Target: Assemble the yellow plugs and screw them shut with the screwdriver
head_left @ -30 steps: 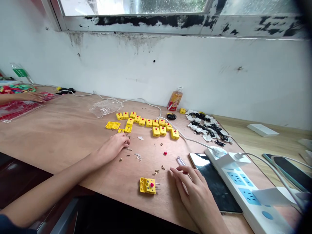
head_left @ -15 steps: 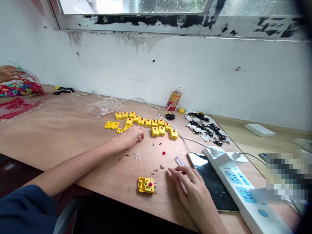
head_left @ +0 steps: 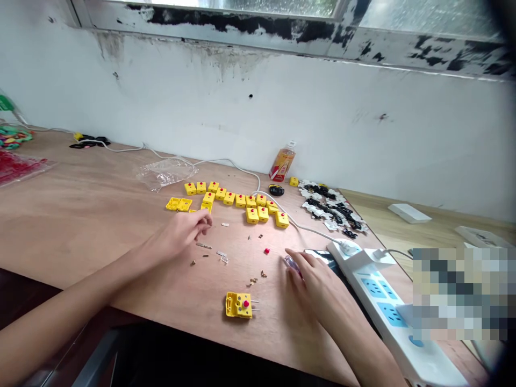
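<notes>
My left hand (head_left: pixel 186 231) hovers over or rests on the table with curled fingers, beside a yellow casing (head_left: pixel 207 206) that it partly covers; whatever its fingertips hold is hidden. My right hand (head_left: pixel 316 277) has its thumb and fingers around a small clear, purple-tinted rod (head_left: pixel 293 264). In front of me lies an opened yellow casing (head_left: pixel 238 305) with a red button and two metal pins pointing right. Between the hands are scattered a red cap (head_left: pixel 266 251), brass screws (head_left: pixel 263 273), clear plastic bits (head_left: pixel 222 257), a metal strip (head_left: pixel 203 245) and a small white piece (head_left: pixel 224 224).
Several closed yellow casings (head_left: pixel 241 200) with red buttons stand in rows behind. An open yellow shell (head_left: pixel 178 204) lies left of them. Black and white parts (head_left: pixel 328 207), a bottle (head_left: pixel 282 163), a plastic bag (head_left: pixel 167 173), a phone (head_left: pixel 322 255) and a power strip (head_left: pixel 373 285) surround the area.
My left hand has moved left, uncovering the small white piece and metal strip. My right hand has moved forward and closed around the purple-tinted rod. The view has shifted slightly.
</notes>
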`<state>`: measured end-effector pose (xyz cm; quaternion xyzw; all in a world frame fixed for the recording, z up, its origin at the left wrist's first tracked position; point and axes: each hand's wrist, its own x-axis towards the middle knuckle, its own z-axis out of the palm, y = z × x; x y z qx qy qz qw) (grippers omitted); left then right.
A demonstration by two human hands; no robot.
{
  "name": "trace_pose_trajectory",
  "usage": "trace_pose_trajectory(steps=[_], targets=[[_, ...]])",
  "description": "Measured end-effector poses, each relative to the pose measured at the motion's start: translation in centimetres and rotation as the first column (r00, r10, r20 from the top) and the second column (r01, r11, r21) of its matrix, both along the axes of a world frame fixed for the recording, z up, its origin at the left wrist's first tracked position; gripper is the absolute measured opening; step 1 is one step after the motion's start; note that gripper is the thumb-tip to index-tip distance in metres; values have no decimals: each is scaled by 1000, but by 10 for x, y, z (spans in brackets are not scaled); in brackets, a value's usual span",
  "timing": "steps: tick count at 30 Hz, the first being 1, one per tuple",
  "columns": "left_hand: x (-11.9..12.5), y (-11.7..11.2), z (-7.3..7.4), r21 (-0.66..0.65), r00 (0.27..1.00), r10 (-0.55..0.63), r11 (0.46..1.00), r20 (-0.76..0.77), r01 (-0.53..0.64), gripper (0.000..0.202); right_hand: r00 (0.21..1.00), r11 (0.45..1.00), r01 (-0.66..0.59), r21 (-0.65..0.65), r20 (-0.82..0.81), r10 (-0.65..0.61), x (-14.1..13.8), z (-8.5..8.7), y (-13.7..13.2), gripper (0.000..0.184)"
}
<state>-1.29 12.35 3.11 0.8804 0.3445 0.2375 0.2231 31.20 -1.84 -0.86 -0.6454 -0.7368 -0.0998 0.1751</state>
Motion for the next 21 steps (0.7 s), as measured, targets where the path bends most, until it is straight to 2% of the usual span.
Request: trace_pose_trajectory(steps=[2, 3, 6, 7, 9, 11, 12, 15, 18, 21], targets=[[-22, -22, -5, -88, 997, 17, 996, 81, -10, 19, 1000, 1000, 9, -9, -14, -9, 3, -2, 4, 38], [-31, -33, -9, -205, 984, 42, 979, 172, -6, 18, 1000, 1000, 16, -10, -15, -16, 3, 0, 5, 39], [-49, -65, -28, -461, 934, 189, 887, 304, -29, 17, 992, 999, 35, 5, -123, -34, -5, 21, 9, 36], [-51, -73, -34, -508, 924, 223, 860, 309, -37, 17, 963, 999, 40, 22, -269, -33, -10, 31, 12, 34], [-51, -86, -42, -553, 921, 251, 832, 297, -48, 17, 837, 996, 3, 86, -546, 45, -28, 53, 23, 33], [-48, -93, -47, -533, 931, 242, 844, 272, -63, 15, 665, 982, -57, 179, -727, 171, -51, 68, 41, 31], [-45, -96, -49, -504, 936, 232, 861, 265, -71, 14, 580, 978, -100, 186, -788, 209, -64, 72, 52, 31], [-40, -99, -52, -402, 936, 218, 911, 277, -93, 16, 406, 956, -265, 127, -885, 230, -101, 69, 89, 28], [-38, -101, -55, -315, 939, 200, 943, 282, -106, 16, 355, 933, -335, 132, -900, 255, -126, 55, 123, 29], [-39, -101, -56, -206, 940, 152, 974, 305, -91, 15, 302, 913, -373, 164, -909, 287, -140, 43, 145, 28]])
